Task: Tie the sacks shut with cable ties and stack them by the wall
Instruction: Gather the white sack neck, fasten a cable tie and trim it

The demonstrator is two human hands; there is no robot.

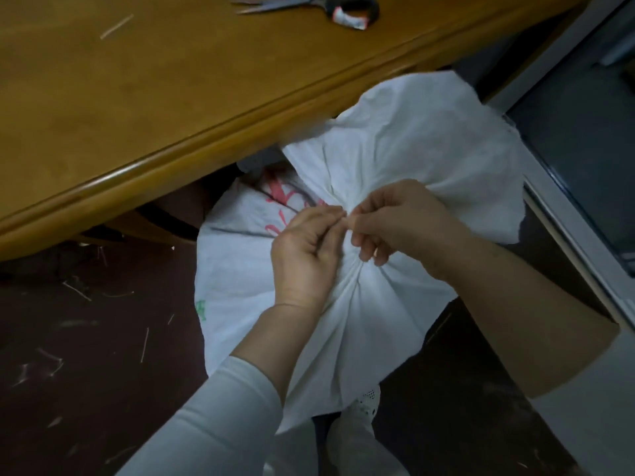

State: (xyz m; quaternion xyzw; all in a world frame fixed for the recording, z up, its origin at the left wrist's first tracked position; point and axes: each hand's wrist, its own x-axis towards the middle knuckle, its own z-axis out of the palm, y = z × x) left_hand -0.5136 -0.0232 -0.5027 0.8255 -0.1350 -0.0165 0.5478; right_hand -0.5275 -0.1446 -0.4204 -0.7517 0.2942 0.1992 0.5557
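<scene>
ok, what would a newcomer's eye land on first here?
The white sack in the middle, its neck bunched where the left hand and right hand pinch it, fingertips meeting. Next, the wooden table at upper left with scissors at its far edge, and thin pale scraps littering the dark floor at lower left.

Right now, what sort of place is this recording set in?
Probably an indoor workroom or office: a polished wooden desk with scissors lying on it, a dark floor littered with short pale clippings, and a white sack standing beside the desk with its neck gathered.
</scene>
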